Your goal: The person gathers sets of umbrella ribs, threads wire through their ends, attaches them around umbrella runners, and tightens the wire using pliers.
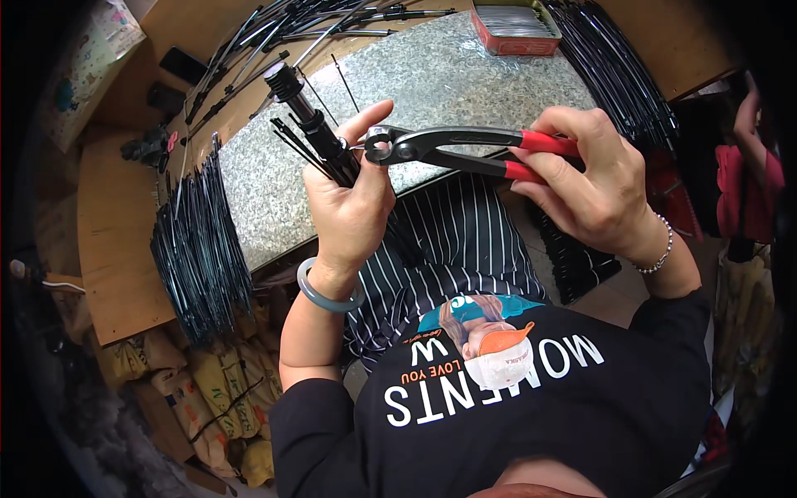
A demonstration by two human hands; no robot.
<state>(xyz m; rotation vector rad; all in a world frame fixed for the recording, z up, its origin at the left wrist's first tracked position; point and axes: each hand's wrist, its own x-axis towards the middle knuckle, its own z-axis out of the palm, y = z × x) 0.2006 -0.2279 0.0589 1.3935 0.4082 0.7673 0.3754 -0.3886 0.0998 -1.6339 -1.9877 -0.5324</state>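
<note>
My left hand is closed around a black umbrella frame, a stepped tubular shaft with several thin ribs beside it, held tilted above the table. Its index finger reaches out behind the pincers' head. In my right hand are end-cutting pincers with black jaws and red grips, the handles somewhat apart. Their rounded jaws sit against the frame, close to my left thumb. A short piece of thin wire shows between the jaws and the shaft. Whether the jaws bite on it, I cannot tell.
A grey speckled stone slab lies on the wooden table. Bundles of black ribs stand at its left and far right. A red tin of thin metal pieces sits at the back. More umbrella frames lie behind the slab.
</note>
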